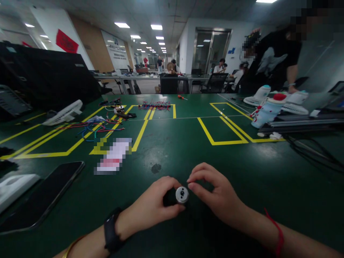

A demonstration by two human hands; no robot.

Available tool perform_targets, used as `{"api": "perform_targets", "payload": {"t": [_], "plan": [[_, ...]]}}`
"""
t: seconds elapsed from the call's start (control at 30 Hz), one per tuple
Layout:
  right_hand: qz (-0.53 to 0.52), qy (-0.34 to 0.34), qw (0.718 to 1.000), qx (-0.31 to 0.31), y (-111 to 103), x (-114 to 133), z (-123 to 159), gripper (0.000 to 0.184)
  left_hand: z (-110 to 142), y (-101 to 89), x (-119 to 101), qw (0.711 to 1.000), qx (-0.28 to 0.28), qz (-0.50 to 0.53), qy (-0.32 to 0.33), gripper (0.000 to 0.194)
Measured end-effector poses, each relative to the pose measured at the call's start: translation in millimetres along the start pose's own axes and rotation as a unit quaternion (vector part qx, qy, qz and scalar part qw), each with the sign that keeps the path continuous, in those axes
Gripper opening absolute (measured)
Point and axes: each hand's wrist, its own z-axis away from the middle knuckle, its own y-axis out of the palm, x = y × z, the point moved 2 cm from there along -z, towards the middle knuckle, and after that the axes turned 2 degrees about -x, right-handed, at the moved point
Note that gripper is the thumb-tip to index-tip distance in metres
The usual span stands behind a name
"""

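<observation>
A small round metal motor (182, 194) stands at the near middle of the table, its silver end face turned toward me. Dark holes show on that face around a dark centre. My left hand (158, 200) grips the motor from the left, fingers on the far side and thumb on the near side. Just right of it, my right hand (215, 190) has its thumb and fingertips drawn together in a pinch, close to the motor's edge. Whatever may be between those fingertips is too small to make out.
A dark phone (44, 195) and a white object (16, 190) lie at left. Loose coloured wires (98, 125) and a white fan (63, 113) are beyond them. An orange screwdriver (182, 97) lies far back. A light-blue bottle (268, 111) stands at right, where a person leans in.
</observation>
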Motion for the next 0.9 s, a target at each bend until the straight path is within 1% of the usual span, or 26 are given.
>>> {"api": "perform_targets", "payload": {"t": [0.07, 0.13, 0.2, 0.3, 0.37, 0.53, 0.7, 0.8, 0.9], "plan": [[0.003, 0.020, 0.999, 0.031, -7.5, -7.1, 0.9, 0.007, -0.4, -0.8, -0.4, 1.000, 0.002, 0.011, 0.004, 0.024], [0.030, 0.025, 0.995, 0.093, -14.5, -15.3, 2.8, 0.006, -0.7, -1.4, -0.7, 1.000, 0.006, 0.018, 0.003, 0.025], [0.060, 0.030, 0.990, 0.122, -21.4, -23.9, 5.2, 0.008, -0.8, -1.5, -0.7, 1.000, 0.011, 0.022, -0.003, 0.026], [0.083, 0.037, 0.988, 0.124, -27.1, -33.8, 9.0, 0.009, -0.8, -1.0, 0.1, 1.000, 0.013, 0.023, -0.009, 0.026], [0.097, 0.029, 0.986, 0.133, -26.9, -36.5, 11.1, 0.009, -0.7, -0.6, 0.6, 1.000, 0.012, 0.023, -0.010, 0.027], [0.141, -0.016, 0.974, 0.175, -22.9, -33.6, 12.3, 0.011, -0.5, -0.7, 1.0, 1.000, 0.016, 0.020, -0.009, 0.026], [0.181, -0.021, 0.962, 0.202, -22.5, -31.0, 11.8, 0.012, -0.6, -0.8, 1.7, 1.000, 0.019, 0.022, -0.008, 0.027], [0.168, -0.012, 0.965, 0.202, -23.9, -31.0, 13.5, 0.014, -0.6, -0.4, 1.9, 1.000, 0.018, 0.021, -0.009, 0.027], [0.082, 0.024, 0.983, 0.160, -27.5, -32.5, 13.2, 0.023, -0.4, -0.6, 1.6, 1.000, 0.019, 0.019, -0.013, 0.028]]}}
